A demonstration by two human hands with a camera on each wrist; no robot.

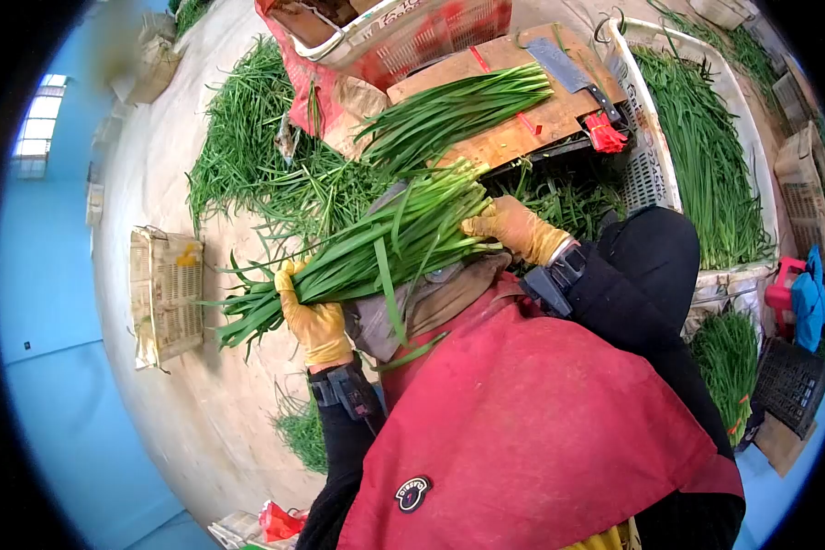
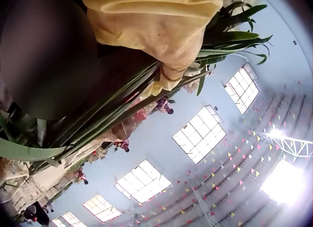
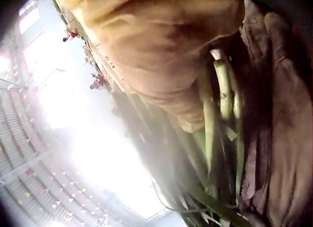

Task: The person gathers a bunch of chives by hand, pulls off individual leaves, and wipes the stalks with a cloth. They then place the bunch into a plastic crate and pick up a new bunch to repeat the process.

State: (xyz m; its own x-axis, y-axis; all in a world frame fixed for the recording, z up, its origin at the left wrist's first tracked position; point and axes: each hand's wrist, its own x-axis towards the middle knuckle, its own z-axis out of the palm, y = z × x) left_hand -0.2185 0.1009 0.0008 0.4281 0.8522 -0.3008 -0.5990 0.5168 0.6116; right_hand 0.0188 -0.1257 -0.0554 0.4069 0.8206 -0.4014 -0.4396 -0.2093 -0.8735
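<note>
A loose bundle of garlic chives point(image 1: 385, 234) lies across the person's lap, pale stem ends to the right and leaf tips to the left. The left hand point(image 1: 313, 316), in a yellow glove, grips the leafy end with its thumb over the top. In the left wrist view, the gloved fingers point(image 2: 168, 77) curl round the long leaves. At the stem end the right hand point(image 1: 515, 229), also gloved, holds the stalks. The right wrist view has pale stems point(image 3: 223, 90) coming out beside the glove point(image 3: 161, 55); the fingertips are hidden there.
Ahead, a second chive bundle point(image 1: 467, 105) lies on a wooden board point(image 1: 495, 137) with a cleaver point(image 1: 564, 66) and red ties point(image 1: 605, 134). A white crate point(image 1: 646, 128) of chives stands at right. Loose chives point(image 1: 247, 147) heap on the floor; an upright crate point(image 1: 167, 298) stands left.
</note>
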